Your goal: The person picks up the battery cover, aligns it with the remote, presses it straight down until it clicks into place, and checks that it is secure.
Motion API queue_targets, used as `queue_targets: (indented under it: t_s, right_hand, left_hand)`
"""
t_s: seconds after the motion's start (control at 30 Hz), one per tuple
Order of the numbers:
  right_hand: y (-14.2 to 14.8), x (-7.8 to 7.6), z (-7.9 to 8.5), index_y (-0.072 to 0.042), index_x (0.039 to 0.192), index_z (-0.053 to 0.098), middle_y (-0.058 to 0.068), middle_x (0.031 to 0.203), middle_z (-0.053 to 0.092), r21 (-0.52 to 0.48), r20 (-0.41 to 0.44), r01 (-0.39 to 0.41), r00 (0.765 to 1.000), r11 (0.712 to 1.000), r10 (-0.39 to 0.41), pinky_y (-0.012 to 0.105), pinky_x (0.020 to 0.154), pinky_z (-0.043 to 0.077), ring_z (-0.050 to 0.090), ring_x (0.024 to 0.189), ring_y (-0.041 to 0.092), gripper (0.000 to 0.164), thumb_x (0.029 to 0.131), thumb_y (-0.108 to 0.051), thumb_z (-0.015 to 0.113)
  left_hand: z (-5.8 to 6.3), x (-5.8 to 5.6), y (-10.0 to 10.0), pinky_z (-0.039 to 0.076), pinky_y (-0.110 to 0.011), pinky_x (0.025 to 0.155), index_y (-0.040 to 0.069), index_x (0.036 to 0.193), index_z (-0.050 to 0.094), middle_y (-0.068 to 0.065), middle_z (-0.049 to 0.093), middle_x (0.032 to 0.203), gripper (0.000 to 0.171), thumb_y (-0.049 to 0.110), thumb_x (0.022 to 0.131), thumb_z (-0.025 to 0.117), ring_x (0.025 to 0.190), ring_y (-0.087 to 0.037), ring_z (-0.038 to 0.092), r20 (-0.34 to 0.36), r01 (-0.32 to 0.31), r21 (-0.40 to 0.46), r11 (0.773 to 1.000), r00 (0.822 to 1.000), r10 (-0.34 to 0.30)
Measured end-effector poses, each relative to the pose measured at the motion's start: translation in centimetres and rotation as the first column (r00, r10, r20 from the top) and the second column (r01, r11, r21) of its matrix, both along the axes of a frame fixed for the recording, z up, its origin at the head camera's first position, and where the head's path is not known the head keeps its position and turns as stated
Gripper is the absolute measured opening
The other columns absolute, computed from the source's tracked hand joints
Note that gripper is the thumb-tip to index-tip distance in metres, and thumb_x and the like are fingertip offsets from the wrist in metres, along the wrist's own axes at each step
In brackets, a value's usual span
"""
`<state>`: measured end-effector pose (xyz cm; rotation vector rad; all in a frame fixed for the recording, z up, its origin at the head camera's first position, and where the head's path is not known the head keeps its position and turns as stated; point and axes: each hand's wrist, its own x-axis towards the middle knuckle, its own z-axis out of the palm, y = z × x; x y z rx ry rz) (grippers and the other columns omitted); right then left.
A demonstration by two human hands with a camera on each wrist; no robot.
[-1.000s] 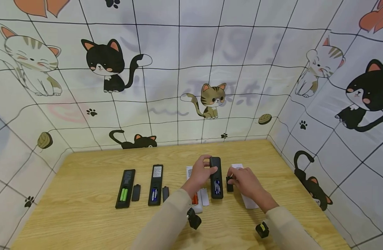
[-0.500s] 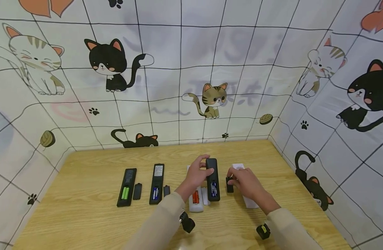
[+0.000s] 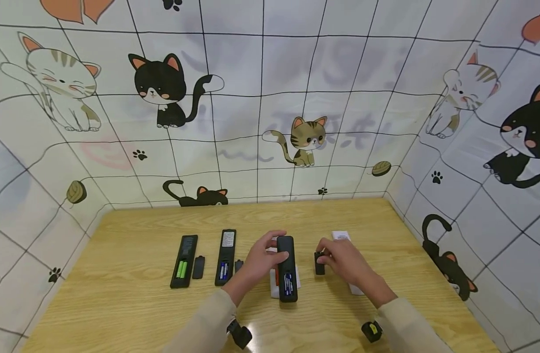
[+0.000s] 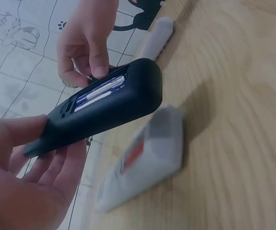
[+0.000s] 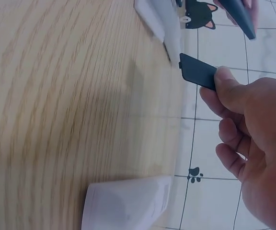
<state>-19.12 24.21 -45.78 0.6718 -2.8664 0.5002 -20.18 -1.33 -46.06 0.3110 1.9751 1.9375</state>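
My left hand (image 3: pixel 260 256) grips a black remote control (image 3: pixel 286 255) by its far end, back side up. Its battery compartment is uncovered, and blue-and-white batteries (image 4: pixel 99 92) lie inside. In the left wrist view the remote is raised above the table, tilted, over a white remote control (image 4: pixel 150 153). To the right, my right hand (image 3: pixel 348 262) pinches a small black battery cover (image 5: pixel 198 72) between thumb and fingers, held up off the wood. A gap separates the cover from the black remote in the head view.
Two black remotes lie at left, one with green batteries (image 3: pixel 182 269) and one with blue batteries (image 3: pixel 224 270). A loose black cover (image 3: pixel 198 267) lies between them. Partly behind my right hand is a white object (image 3: pixel 340 235). A cat-print sheet (image 3: pixel 234 113) walls the wooden table (image 3: pixel 120 274).
My left hand has moved left and toward me with the black remote, which now overlaps the white remote. My right hand keeps its pinch on the cover, nearly in place.
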Motion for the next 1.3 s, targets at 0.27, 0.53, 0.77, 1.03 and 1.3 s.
queue_targets:
  t_s: [0.27, 0.53, 0.77, 1.03, 1.3]
  right_hand:
    - [-1.2, 0.0, 0.0, -0.02, 0.099, 0.063, -0.013, 0.076, 0.065, -0.045, 0.075, -0.044, 0.996, 0.998, 0.048, 0.022, 0.064, 0.047, 0.053, 0.065, -0.003, 0.016, 0.087, -0.024, 0.072]
    - [-2.7, 0.2, 0.3, -0.019, 0.099, 0.062, -0.013, 0.078, 0.065, -0.125, 0.129, -0.105, 0.984, 0.987, 0.121, 0.022, 0.065, 0.046, 0.05, 0.066, -0.002, 0.015, 0.087, -0.022, 0.071]
    - [-4.3, 0.3, 0.4, -0.018, 0.098, 0.063, -0.012, 0.076, 0.068, -0.144, 0.122, -0.167, 0.975, 0.975, 0.185, 0.019, 0.062, 0.045, 0.049, 0.062, -0.004, 0.015, 0.087, -0.023, 0.072]
    - [-5.2, 0.5, 0.4, -0.017, 0.098, 0.062, -0.01, 0.079, 0.07, -0.141, 0.129, -0.186, 0.97, 0.972, 0.204, 0.02, 0.063, 0.046, 0.052, 0.065, -0.003, 0.015, 0.088, -0.022, 0.071]
    - [-5.6, 0.6, 0.3, -0.018, 0.1, 0.063, -0.011, 0.081, 0.071, -0.151, 0.165, -0.174, 0.966, 0.973, 0.198, 0.02, 0.063, 0.045, 0.052, 0.067, -0.003, 0.015, 0.088, -0.023, 0.07]
  left_hand:
    - [-0.6, 0.9, -3.6, 0.059, -0.039, 0.078, 0.021, 0.142, 0.048, -0.021, 0.051, 0.129, 0.052, 0.013, 0.093, 0.065, 0.096, -0.023, 0.066, -0.005, -0.001, -0.015, 1.0, 1.0, 0.001]
    - [-1.2, 1.1, -5.7, 0.059, -0.038, 0.075, 0.018, 0.14, 0.05, -0.021, 0.053, 0.125, 0.051, 0.016, 0.092, 0.067, 0.092, -0.022, 0.066, -0.031, -0.028, -0.067, 0.997, 0.999, 0.026]
    - [-1.5, 1.3, -7.0, 0.058, -0.037, 0.073, 0.018, 0.14, 0.05, -0.02, 0.054, 0.125, 0.05, 0.016, 0.092, 0.067, 0.091, -0.022, 0.066, -0.023, -0.064, -0.092, 0.994, 0.998, 0.062]
    - [-2.1, 1.3, -6.8, 0.058, -0.037, 0.072, 0.019, 0.14, 0.05, -0.02, 0.054, 0.124, 0.049, 0.012, 0.093, 0.065, 0.087, -0.02, 0.066, -0.031, -0.076, -0.095, 0.993, 0.997, 0.073]
    - [-0.3, 2.0, -6.7, 0.058, -0.04, 0.075, 0.013, 0.139, 0.05, -0.022, 0.052, 0.126, 0.047, 0.004, 0.094, 0.061, 0.09, -0.024, 0.066, -0.043, -0.081, -0.114, 0.99, 0.996, 0.076]
